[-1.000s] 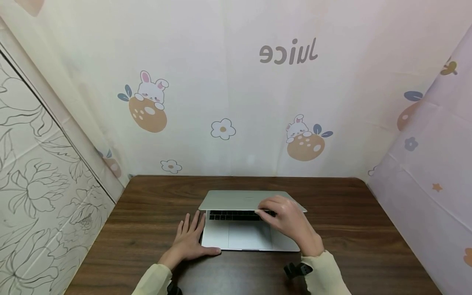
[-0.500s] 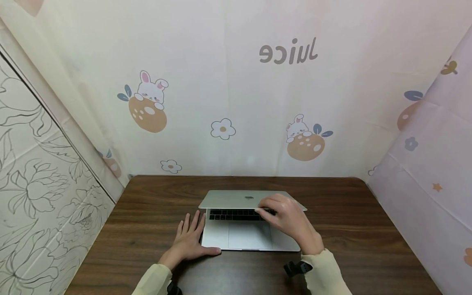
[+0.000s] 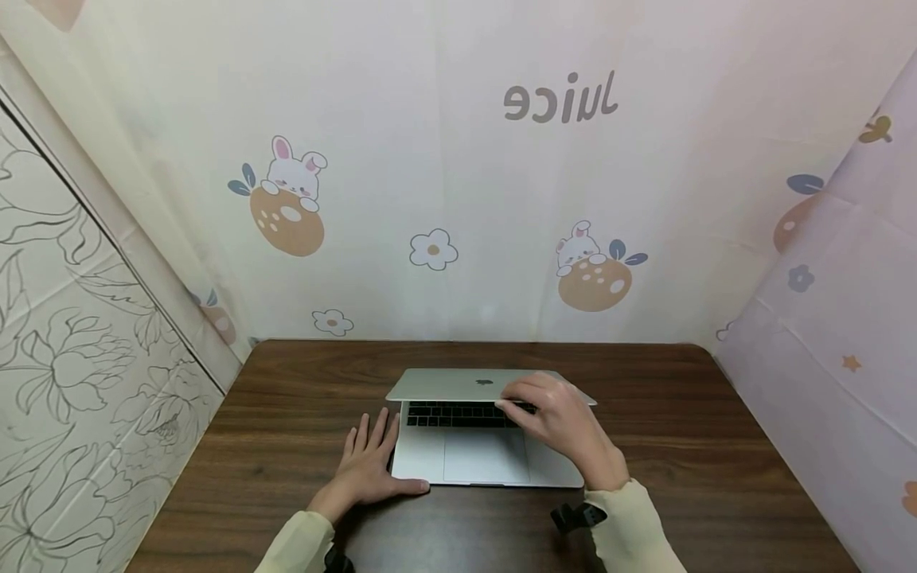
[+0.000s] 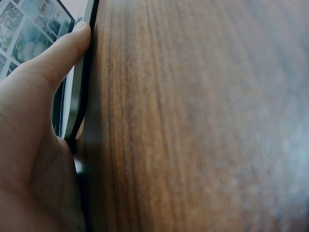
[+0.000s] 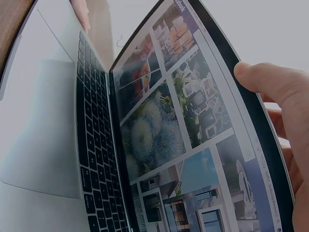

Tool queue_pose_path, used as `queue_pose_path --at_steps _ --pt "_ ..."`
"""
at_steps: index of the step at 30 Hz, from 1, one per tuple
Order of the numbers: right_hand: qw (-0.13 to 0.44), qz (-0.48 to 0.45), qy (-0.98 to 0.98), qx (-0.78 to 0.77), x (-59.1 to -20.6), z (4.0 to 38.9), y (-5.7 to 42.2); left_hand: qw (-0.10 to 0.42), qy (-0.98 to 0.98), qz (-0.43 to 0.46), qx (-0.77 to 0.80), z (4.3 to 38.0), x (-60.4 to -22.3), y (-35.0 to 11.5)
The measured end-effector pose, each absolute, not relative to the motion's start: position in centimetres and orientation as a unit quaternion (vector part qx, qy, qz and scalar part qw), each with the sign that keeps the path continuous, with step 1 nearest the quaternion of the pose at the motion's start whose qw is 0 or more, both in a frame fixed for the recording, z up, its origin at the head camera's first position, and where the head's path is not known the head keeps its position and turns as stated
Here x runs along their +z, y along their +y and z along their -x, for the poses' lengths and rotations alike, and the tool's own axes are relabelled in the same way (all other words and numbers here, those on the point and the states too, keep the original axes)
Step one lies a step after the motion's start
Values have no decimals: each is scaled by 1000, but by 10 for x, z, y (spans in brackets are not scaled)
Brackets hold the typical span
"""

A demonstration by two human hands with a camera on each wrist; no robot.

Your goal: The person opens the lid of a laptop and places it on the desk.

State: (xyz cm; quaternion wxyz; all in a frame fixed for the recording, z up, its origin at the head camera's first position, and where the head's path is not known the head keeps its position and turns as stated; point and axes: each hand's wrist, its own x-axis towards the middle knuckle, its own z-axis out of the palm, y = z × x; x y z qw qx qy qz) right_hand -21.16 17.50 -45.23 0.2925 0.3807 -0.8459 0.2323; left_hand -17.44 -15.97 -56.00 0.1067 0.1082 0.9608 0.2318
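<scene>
A silver laptop [image 3: 458, 458] stands on the wooden table with its lid [image 3: 444, 385] tilted partway down over the black keyboard [image 3: 451, 415]. My right hand [image 3: 555, 418] grips the lid's free edge; in the right wrist view the thumb [image 5: 246, 76] lies on the screen's black border, the other fingers behind the lid. Photo tiles glow on the lit screen [image 5: 159, 130]. At the laptop's left side my left hand [image 3: 368, 469] rests with its fingers spread on the table. Its thumb [image 4: 63, 53] lies along the front left corner of the base.
The brown wooden table [image 3: 716, 477] extends to both sides of the laptop. Behind it hangs a pale curtain [image 3: 487, 183] printed with rabbits and flowers. Flower-patterned white panels [image 3: 93, 382] stand at the left. A black strap device [image 3: 579, 517] sits on the right wrist.
The right hand and the lid edge have risen very slightly, so a bit more of the keyboard shows. The logo on the lid has turned from bright to dark. The left hand stays put.
</scene>
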Motion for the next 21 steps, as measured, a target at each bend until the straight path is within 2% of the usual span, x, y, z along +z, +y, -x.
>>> queue_pose_path --at_steps 13,21 --pt "292 -387 -844 229 -451 215 176 87 967 -102 216 178 -574 -160" --pt "289 -384 -847 226 -448 215 175 101 963 -111 223 175 -561 -159"
